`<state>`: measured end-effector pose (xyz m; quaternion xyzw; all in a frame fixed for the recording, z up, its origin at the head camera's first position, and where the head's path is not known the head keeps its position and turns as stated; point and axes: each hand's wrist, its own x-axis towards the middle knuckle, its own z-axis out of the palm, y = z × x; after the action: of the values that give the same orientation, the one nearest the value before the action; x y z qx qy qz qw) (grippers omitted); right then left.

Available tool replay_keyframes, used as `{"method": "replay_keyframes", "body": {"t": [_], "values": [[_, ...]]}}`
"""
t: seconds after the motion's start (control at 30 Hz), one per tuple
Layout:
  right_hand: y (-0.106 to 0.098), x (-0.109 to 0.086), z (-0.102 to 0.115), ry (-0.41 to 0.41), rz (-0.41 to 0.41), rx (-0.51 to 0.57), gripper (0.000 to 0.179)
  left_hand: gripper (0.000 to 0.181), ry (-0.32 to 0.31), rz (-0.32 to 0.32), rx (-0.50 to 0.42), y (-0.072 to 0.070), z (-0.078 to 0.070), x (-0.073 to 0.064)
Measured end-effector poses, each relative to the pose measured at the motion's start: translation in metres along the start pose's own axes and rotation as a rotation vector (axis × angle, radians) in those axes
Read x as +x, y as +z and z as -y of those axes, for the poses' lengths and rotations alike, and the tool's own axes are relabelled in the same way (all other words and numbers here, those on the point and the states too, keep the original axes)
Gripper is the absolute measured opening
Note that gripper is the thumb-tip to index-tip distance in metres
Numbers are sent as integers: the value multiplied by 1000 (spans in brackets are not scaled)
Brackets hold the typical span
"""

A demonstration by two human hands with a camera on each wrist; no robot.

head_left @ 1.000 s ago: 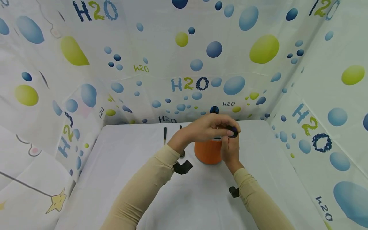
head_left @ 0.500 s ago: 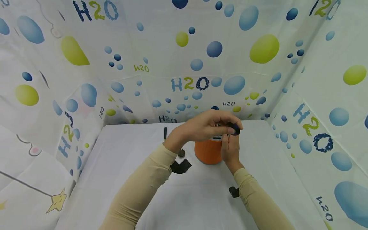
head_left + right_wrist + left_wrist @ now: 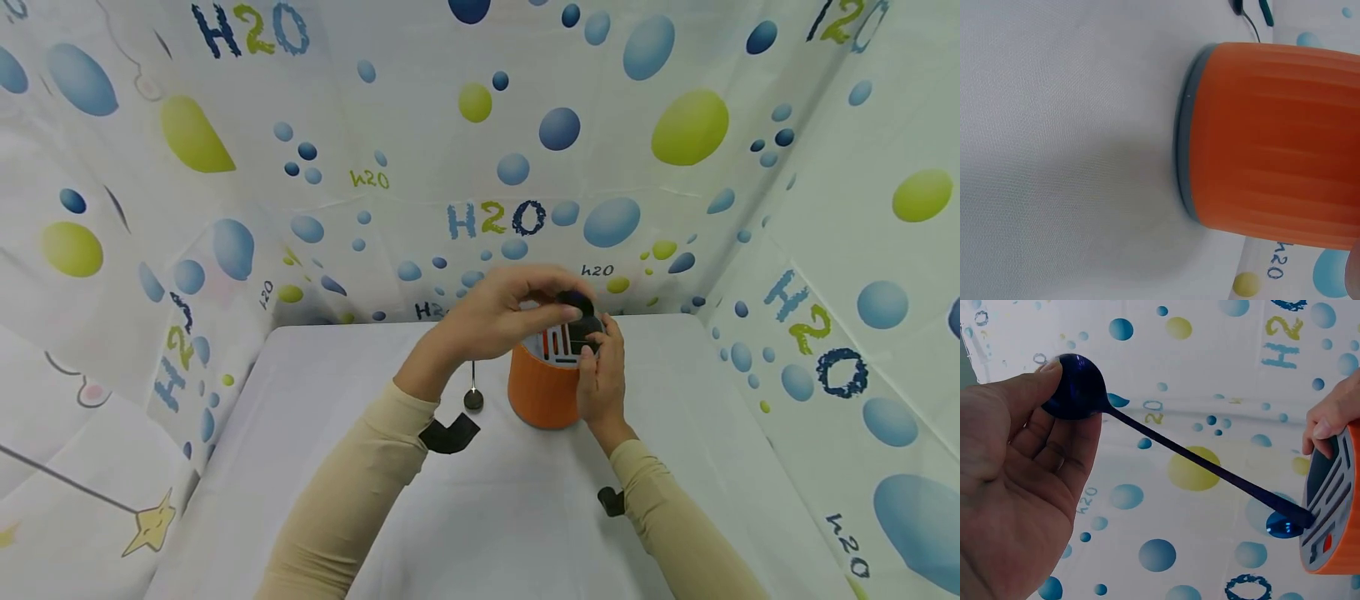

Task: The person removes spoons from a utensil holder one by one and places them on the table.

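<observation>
Left hand (image 3: 498, 317) pinches dark spoon (image 3: 1079, 394) by bowel end, now raised; handle tip enters slot of orange holder (image 3: 543, 387). Right hand (image 3: 600, 375) grips holder rim, steadying. Insertion just begun.

two spoons (image 3: 473, 393), one orange holder (image 3: 543, 390)

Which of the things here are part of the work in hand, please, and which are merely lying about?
In hand: spoon pinched by left hand, handle tip in holder; right hand steadies the holder.
Lying about: second spoon on table.
</observation>
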<state>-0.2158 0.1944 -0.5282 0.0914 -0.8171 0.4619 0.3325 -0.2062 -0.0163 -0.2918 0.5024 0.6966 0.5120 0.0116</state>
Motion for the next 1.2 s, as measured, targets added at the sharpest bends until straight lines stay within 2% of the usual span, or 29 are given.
{"method": "replay_keyframes", "body": {"t": [0.2,0.4,0.6,0.8,1.0,1.2], "values": [[-1,0,1,38,13,5,34,23,-71,-114,9,-3,5,-12],[-1,1,2,45,15,-13,33,21,-117,-150,-19,-1,10,-24],[-1,0,2,41,11,-13,31,21,-234,-146,-18,5,21,-39],[-1,0,0,35,3,-3,27,20,-282,-126,-39,11,34,-51],[-2,0,0,38,6,-9,28,19,-390,-129,-91,18,47,-63],[-3,0,0,53,20,-13,32,17,-459,-126,-125,28,67,-74]]}}
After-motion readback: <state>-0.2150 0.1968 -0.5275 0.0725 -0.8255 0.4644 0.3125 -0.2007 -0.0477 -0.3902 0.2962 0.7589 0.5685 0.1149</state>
